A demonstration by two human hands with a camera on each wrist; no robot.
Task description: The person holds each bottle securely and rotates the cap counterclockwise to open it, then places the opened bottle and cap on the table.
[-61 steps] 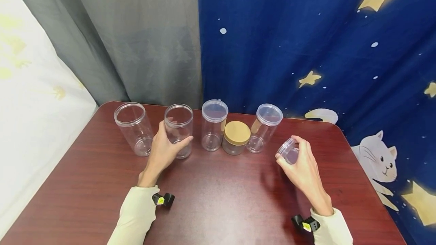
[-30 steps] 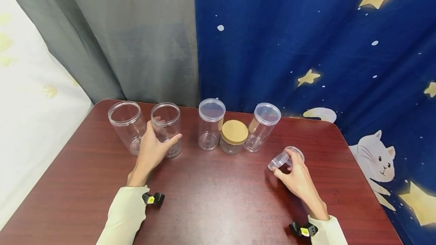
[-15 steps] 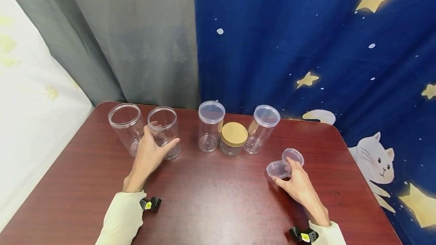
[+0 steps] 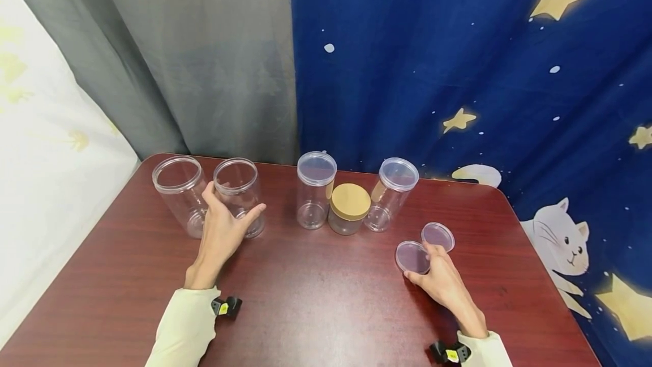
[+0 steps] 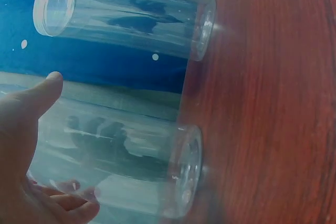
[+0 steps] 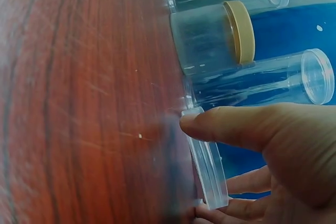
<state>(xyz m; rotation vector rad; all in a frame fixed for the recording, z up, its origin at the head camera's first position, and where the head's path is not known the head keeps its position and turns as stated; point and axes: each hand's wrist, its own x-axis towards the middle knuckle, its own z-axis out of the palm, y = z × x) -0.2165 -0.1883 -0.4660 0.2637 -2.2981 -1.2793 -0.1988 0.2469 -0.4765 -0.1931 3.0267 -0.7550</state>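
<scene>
The left hand [image 4: 223, 234] is curving widely round an open-topped jar [image 4: 243, 199], its thumb crossing the near side. The right hand [image 4: 441, 277] is pinching the near lid [image 4: 413, 257], which is sitting left of its palm, between thumb and fingers.

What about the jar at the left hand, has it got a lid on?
No, the jar at the left hand shows a bare, open rim on top.
</scene>
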